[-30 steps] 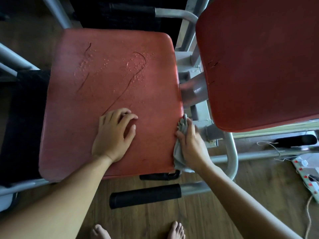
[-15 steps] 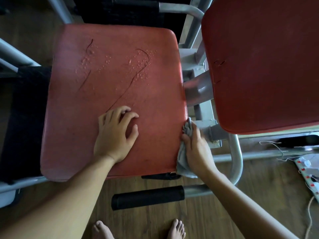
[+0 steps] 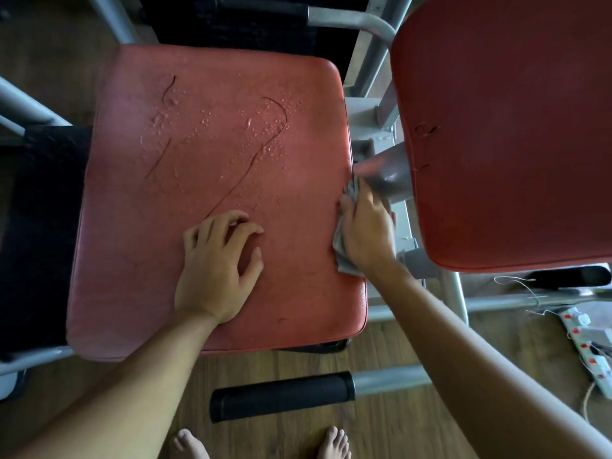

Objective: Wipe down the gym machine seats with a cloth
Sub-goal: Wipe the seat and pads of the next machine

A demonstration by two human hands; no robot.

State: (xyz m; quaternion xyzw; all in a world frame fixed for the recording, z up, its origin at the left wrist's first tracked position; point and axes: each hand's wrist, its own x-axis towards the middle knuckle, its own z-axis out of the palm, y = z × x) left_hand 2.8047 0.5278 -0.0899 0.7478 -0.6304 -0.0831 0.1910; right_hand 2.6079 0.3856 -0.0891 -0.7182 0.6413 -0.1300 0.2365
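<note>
- Since a second earlier, the right hand (image 3: 367, 226) had slid the cloth (image 3: 342, 260) farther along the right edge of the seat (image 3: 149, 260), away from the front right corner and towards the middle of that edge.
- Its fingers were curled over the grey cloth, pressing it against the side of the red seat, and bunched folds stuck out above the fingertips and below the wrist.
- Meanwhile the left hand (image 3: 217, 265) had stayed where it was, near the middle of the seat and closer to the front edge.
- That hand lay palm down with its fingers spread and slightly bent, its fingertips on the surface, holding nothing.
- Water drops (image 3: 265, 127) and thin dark curved lines marked the far half of the seat.
- Another red pad (image 3: 513, 144) stood just beside the seat's right edge, with a grey metal frame (image 3: 371, 48) between them.
- A bar with a black foam grip (image 3: 281, 395) ran below the front edge, over the wooden floor (image 3: 381, 435).
- Two bare feet (image 3: 190, 445) showed at the bottom, and a white power strip (image 3: 592, 349) lay on the floor at the far right.
</note>
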